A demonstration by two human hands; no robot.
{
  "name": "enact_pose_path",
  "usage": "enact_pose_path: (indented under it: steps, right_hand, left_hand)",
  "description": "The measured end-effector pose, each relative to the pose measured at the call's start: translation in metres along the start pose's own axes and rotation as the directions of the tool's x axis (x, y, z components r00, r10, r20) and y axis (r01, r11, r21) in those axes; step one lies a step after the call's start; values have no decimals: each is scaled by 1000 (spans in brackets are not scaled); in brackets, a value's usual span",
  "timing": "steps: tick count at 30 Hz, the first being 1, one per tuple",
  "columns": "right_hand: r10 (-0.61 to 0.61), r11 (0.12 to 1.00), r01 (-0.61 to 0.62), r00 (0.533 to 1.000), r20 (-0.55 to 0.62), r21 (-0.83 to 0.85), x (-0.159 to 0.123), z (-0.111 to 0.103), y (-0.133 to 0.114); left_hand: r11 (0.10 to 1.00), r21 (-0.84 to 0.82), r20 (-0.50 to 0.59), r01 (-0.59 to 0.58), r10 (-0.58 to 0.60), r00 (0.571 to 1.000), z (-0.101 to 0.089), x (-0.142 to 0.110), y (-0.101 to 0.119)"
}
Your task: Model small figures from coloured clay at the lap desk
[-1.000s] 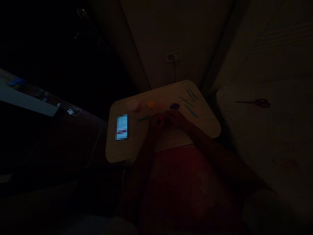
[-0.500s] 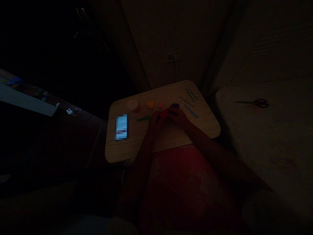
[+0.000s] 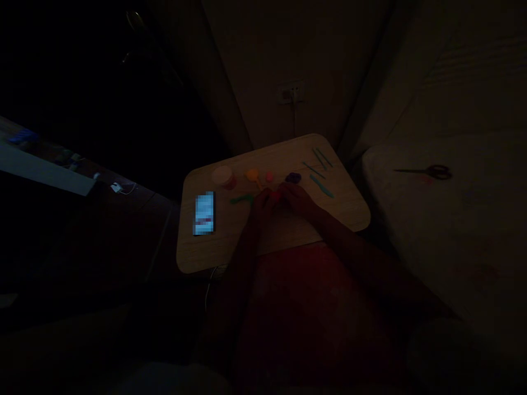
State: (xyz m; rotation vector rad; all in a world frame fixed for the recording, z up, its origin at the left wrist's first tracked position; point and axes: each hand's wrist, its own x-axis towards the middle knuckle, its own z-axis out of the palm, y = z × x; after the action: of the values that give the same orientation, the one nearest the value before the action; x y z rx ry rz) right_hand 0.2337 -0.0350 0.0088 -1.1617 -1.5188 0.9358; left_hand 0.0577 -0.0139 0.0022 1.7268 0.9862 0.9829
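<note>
A small red lump, which looks like modelling clay (image 3: 274,195), is between my two hands over the middle of the small table. My left hand (image 3: 262,204) grips its left side with curled fingers. My right hand (image 3: 294,198) has its bent fingers on the lump's right side. Dim light hides the exact finger contact. Beyond the hands lie an orange piece with a round head and a stem (image 3: 252,176), a small pink ball (image 3: 269,176) and a dark purple lump (image 3: 293,178). A wavy green strip (image 3: 241,199) lies just left of my left hand.
On the wooden table (image 3: 222,247) stand a pinkish tub (image 3: 223,178) and a lit phone (image 3: 205,214) at left. A blue plastic knife (image 3: 321,186) and several thin sticks (image 3: 322,159) lie at right. Scissors (image 3: 428,171) rest on the pale surface beyond.
My right hand has shifted slightly left and toward me, so more of the purple lump shows. The red lump stays between both hands.
</note>
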Motion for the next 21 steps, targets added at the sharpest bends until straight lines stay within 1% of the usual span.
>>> enact_pose_path:
  steps: [2, 6, 11, 15, 18, 21]
  right_hand:
    - [-10, 1000, 10, 1000, -10, 16, 0, 0, 0]
    - [-11, 999, 10, 1000, 16, 47, -1, 0, 0]
    - [1, 1000, -3, 997, 75, 31, -2, 2, -1]
    - [32, 995, -47, 987, 157, 92, -2, -2, 0]
    - [37, 991, -56, 988, 147, 125, -2, -6, 2]
    - [24, 991, -43, 989, 147, 129, -2, -7, 1]
  left_hand:
    - [999, -24, 2, 31, -31, 1000, 1, 0, -3]
    - [998, -30, 73, 62, -60, 996, 2, 0, -2]
    - [999, -28, 47, 38, -36, 998, -1, -1, 2]
    - [998, -21, 61, 57, -55, 997, 0, -1, -1]
    - [996, -41, 91, 85, -81, 993, -1, -1, -4]
    - [991, -42, 92, 123, -119, 989, -1, -1, -5]
